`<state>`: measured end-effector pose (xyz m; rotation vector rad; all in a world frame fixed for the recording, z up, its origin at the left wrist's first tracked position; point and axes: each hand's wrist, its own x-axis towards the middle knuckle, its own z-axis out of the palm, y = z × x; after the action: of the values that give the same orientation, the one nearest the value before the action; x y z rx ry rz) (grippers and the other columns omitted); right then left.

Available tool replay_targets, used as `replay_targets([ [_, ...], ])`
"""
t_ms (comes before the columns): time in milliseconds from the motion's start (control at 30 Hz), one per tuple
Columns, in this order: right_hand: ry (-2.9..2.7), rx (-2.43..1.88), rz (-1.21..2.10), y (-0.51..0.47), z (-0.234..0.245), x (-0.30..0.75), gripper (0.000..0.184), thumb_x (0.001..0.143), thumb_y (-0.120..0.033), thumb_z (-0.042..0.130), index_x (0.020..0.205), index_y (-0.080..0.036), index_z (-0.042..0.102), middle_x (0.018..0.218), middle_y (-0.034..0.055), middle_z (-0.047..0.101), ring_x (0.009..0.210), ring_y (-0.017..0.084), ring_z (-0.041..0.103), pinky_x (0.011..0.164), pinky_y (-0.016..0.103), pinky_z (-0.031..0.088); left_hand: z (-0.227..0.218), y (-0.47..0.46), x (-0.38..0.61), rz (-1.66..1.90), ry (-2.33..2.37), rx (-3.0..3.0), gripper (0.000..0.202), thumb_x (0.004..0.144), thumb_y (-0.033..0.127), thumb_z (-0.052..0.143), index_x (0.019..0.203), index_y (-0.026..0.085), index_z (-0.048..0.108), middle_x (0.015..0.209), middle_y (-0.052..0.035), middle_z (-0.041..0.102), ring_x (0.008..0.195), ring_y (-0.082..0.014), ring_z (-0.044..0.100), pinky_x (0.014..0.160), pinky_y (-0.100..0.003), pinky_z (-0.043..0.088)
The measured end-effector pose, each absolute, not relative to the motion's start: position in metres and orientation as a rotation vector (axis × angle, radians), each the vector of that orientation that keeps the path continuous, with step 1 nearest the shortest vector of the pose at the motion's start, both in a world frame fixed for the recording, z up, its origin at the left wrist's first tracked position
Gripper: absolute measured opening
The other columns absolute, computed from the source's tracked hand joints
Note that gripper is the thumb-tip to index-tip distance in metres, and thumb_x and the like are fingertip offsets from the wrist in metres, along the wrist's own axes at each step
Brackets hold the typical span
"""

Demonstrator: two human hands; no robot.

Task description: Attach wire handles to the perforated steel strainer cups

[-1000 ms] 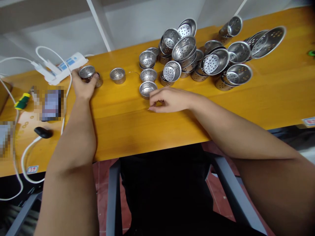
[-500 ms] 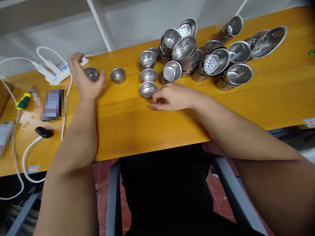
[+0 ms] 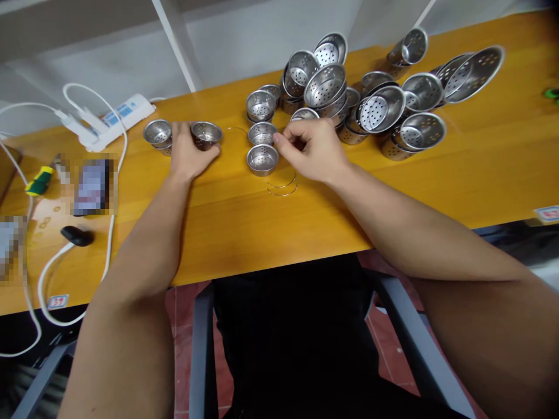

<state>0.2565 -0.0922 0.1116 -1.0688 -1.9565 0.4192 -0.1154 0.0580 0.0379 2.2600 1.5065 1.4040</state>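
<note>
My left hand (image 3: pixel 191 152) is wrapped around a small perforated metal cup (image 3: pixel 207 132), thumb at its front and fingers at its left side. Just left of that hand stands another perforated cup (image 3: pixel 158 132), apparently resting on one more. My right hand (image 3: pixel 313 146) is closed in a pinch, its fingertips at the right rim of the middle perforated cup (image 3: pixel 262 133); whether they hold anything is hidden. In front of that cup sits a shallow cup (image 3: pixel 262 158). Thin curved wires (image 3: pixel 283 191) lie on the table below my right hand.
Piled perforated metal cups and baskets (image 3: pixel 325 87) fill the back right of the wooden table (image 3: pixel 244 233). At left are a white power strip (image 3: pixel 135 110) with cables, a phone (image 3: pixel 92 187), a black mouse-like object (image 3: pixel 77 235) and a yellow-green tool handle (image 3: pixel 40 181).
My left hand has moved right, from the leftmost cup to the one beside it. My right hand has risen away from the table's wires to the middle cup, leaving the wires uncovered.
</note>
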Motion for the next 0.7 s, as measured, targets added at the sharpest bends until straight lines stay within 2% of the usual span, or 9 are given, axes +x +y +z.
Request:
replay_targets([
  [100, -1.992, -1.012, 0.445, -0.096, 0.113, 0.254, 0.053, 0.124, -0.074, 0.066, 0.107, -0.025, 0.077, 0.088, 0.0093, 0.064, 0.086, 0.032, 0.060, 0.083, 0.048, 0.056, 0.051, 0.047, -0.109, 1.394, 1.237, 2.350, 0.070, 0.091, 0.059, 0.099, 0.139, 0.030, 0.056, 0.140, -0.0096, 0.071, 0.139, -0.0378, 0.070, 0.121, -0.068, 0.058],
  [200, -2.097, -0.856, 0.440, -0.100, 0.114, 0.250, 0.041, 0.124, -0.062, 0.069, 0.129, -0.023, 0.080, 0.120, 0.0146, 0.073, 0.096, 0.032, 0.067, 0.086, 0.045, 0.060, 0.071, 0.020, -0.088, 1.302, 0.974, 2.377, 0.079, 0.083, 0.061, 0.096, 0.144, 0.033, 0.054, 0.141, -0.0100, 0.073, 0.135, -0.0428, 0.075, 0.120, -0.067, 0.060],
  [267, -2.179, -0.707, 0.438, -0.103, 0.114, 0.247, 0.037, 0.125, -0.051, 0.066, 0.147, -0.024, 0.078, 0.143, 0.0165, 0.072, 0.108, 0.033, 0.071, 0.088, 0.044, 0.063, 0.082, 0.001, -0.070, 1.251, 0.824, 2.445, 0.081, 0.080, 0.061, 0.092, 0.145, 0.033, 0.055, 0.141, -0.0109, 0.075, 0.134, -0.0439, 0.076, 0.119, -0.067, 0.061],
  [400, -2.299, -0.518, 0.396, -0.106, 0.112, 0.239, 0.048, 0.123, -0.027, 0.056, 0.169, -0.023, 0.067, 0.170, 0.0176, 0.063, 0.134, 0.035, 0.072, 0.098, 0.044, 0.065, 0.094, -0.027, -0.042, 1.087, 0.572, 2.566, 0.071, 0.080, 0.053, 0.084, 0.145, 0.040, 0.059, 0.131, -0.0045, 0.076, 0.116, -0.0365, 0.079, 0.099, -0.061, 0.068],
  [500, -2.427, -0.553, 0.345, -0.107, 0.109, 0.237, 0.050, 0.118, -0.018, 0.055, 0.165, -0.020, 0.070, 0.171, 0.0170, 0.065, 0.135, 0.035, 0.073, 0.100, 0.042, 0.063, 0.096, -0.036, -0.035, 0.939, 0.525, 2.675, 0.070, 0.084, 0.045, 0.087, 0.146, 0.035, 0.059, 0.131, -0.0072, 0.075, 0.118, -0.0333, 0.077, 0.102, -0.056, 0.069],
  [567, -2.488, -0.640, 0.312, -0.108, 0.108, 0.237, 0.046, 0.116, -0.019, 0.057, 0.158, -0.020, 0.073, 0.166, 0.0154, 0.067, 0.124, 0.034, 0.074, 0.092, 0.040, 0.059, 0.097, -0.037, -0.033, 0.895, 0.530, 2.700, 0.069, 0.085, 0.042, 0.090, 0.145, 0.032, 0.058, 0.131, -0.0096, 0.075, 0.117, -0.0334, 0.076, 0.101, -0.055, 0.069],
  [700, -2.502, -0.726, 0.291, -0.109, 0.109, 0.239, 0.030, 0.114, -0.021, 0.060, 0.139, -0.021, 0.076, 0.149, 0.0139, 0.070, 0.100, 0.029, 0.069, 0.078, 0.038, 0.049, 0.096, -0.035, -0.032, 0.941, 0.468, 2.735, 0.079, 0.073, 0.042, 0.089, 0.145, 0.037, 0.056, 0.125, -0.0078, 0.073, 0.110, -0.0377, 0.077, 0.091, -0.061, 0.069],
])
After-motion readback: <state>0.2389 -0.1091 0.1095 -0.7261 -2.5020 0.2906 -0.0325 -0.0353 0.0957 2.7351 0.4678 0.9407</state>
